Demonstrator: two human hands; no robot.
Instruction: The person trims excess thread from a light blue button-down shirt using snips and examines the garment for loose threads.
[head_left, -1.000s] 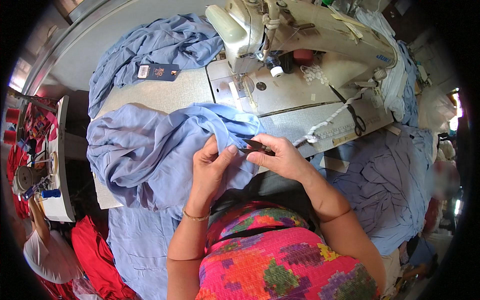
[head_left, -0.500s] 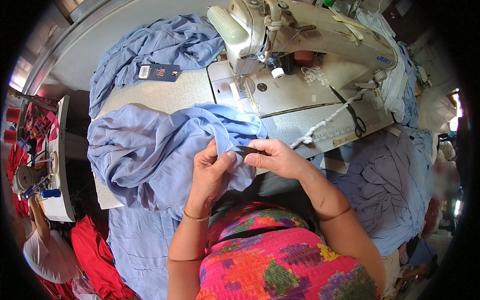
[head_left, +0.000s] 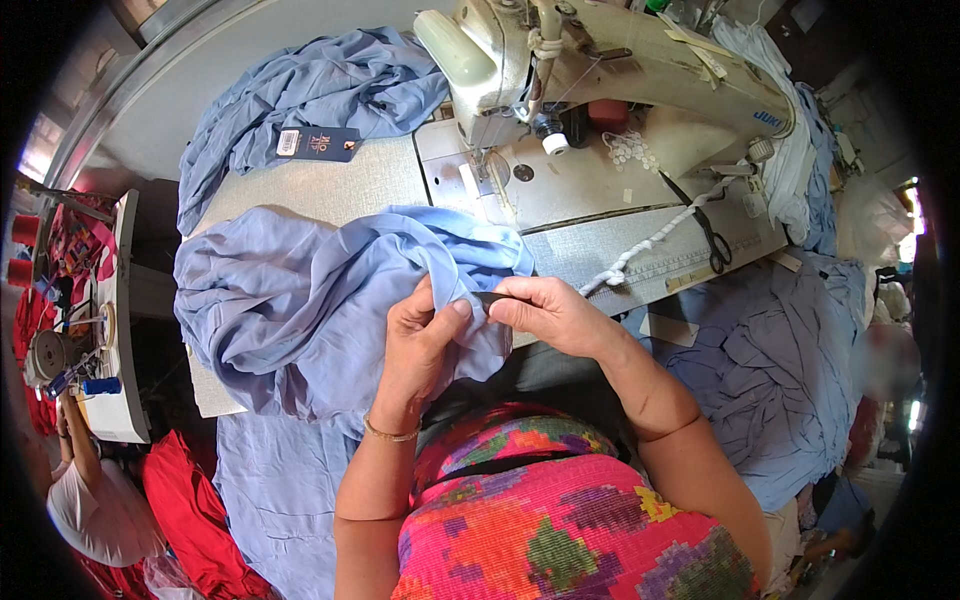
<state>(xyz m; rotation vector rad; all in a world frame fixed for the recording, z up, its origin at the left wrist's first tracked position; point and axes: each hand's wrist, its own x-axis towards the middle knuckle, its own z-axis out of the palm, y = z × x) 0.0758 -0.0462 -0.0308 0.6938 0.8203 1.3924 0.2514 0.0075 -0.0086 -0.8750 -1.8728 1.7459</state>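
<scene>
A light blue garment [head_left: 290, 290] lies bunched on the front left of the sewing table. My left hand [head_left: 428, 325] pinches a folded edge of it between thumb and fingers. Close beside it, my right hand [head_left: 540, 312] is closed, thumb against forefinger, on a small dark flat piece [head_left: 488, 297]. Only a sliver of that piece shows at the cloth edge, so its kind cannot be made out. Both hands are just over the table's near edge, in front of the sewing machine [head_left: 500, 75].
Behind lies another blue garment [head_left: 320, 85] with a dark tag [head_left: 318, 144]. Black scissors [head_left: 712, 235], a knotted white cord [head_left: 640, 250] and small white buttons [head_left: 632, 152] rest right of the needle. More blue cloth [head_left: 770, 370] is heaped at right. A person [head_left: 100, 510] sits far left.
The dark piece in my right hand has gone further behind the fingers and cloth, and less of it shows. My left hand keeps its pinch in the same place.
</scene>
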